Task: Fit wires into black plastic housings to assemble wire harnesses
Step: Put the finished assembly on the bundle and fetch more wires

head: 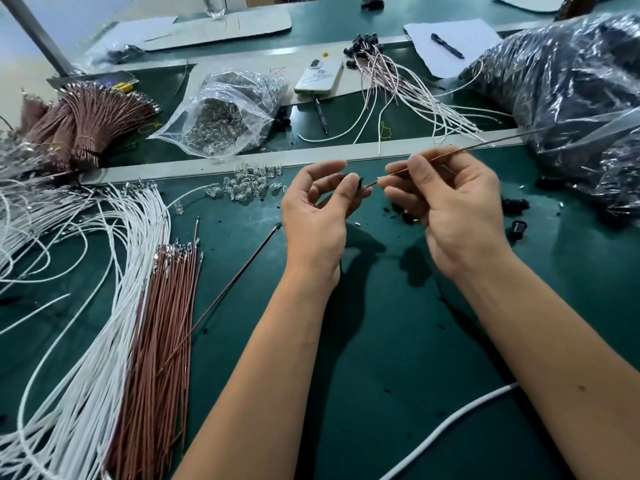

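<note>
My left hand pinches a small black plastic housing between thumb and fingertips, above the green mat. My right hand pinches a thin brown wire near its metal tip, which points at the housing and sits just short of it. The wire's tail runs up and right toward the plastic bag. Loose brown wires and white wires lie fanned out on the mat to my left. One single brown wire lies diagonally beside my left forearm.
Clear small parts are scattered ahead of my left hand, with a bag of them behind. A large plastic bag of black housings fills the right. Loose black housings lie by my right hand. Finished harnesses, a phone and pens lie further back.
</note>
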A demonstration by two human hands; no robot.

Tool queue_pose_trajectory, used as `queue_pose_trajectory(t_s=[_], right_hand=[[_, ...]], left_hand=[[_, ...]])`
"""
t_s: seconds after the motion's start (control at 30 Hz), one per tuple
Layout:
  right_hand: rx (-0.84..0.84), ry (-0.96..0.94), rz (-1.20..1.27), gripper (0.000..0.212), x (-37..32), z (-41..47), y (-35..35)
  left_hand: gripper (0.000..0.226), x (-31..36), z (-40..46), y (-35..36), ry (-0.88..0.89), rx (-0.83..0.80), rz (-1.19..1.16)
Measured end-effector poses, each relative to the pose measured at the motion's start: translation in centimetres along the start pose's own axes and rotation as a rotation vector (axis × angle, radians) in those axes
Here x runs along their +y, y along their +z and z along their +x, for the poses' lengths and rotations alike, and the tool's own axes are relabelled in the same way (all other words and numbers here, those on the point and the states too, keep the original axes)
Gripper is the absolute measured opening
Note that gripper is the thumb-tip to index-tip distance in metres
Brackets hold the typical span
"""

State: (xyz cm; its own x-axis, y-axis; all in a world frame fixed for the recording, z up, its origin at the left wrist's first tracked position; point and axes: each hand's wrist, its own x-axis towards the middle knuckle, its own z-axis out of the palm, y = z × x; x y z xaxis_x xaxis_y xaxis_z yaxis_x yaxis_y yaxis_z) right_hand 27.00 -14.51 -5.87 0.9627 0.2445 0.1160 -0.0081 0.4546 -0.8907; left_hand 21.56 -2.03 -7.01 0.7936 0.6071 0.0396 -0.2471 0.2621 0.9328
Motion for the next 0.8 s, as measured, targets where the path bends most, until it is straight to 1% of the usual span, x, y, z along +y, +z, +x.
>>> queue_pose_trajectory(t_s=[0.07, 0.2, 0.37, 0.57, 0.8], right_hand=[[0.031, -0.011, 0.043, 0.009, -0.17, 0.07, -0.26], [0.073, -0.039, 0.052, 0.013, -0.32, 0.18, -0.42], [0.133, -0.084, 0.097, 0.012, -0.59, 0.59, -0.79], [0.129, -0.095, 0.086, 0.013, -0.6, 0.51, -0.88], [0.129, -0.082, 0.06, 0.012, -0.56, 0.44, -0.75]], left_hand=[[0.014, -0.05, 0.1, 0.08, -0.031, -0.012, -0.069], [0.018, -0.2, 0.07, 0.19, -0.056, -0.068, -0.132], [0.021, -0.22, 0.07, 0.24, -0.069, -0.07, -0.172], [0.029, -0.22, -0.02, 0.37, -0.089, -0.043, -0.199], [0.022, -0.38, -0.06, 0.33, -0.087, -0.074, -0.187]])
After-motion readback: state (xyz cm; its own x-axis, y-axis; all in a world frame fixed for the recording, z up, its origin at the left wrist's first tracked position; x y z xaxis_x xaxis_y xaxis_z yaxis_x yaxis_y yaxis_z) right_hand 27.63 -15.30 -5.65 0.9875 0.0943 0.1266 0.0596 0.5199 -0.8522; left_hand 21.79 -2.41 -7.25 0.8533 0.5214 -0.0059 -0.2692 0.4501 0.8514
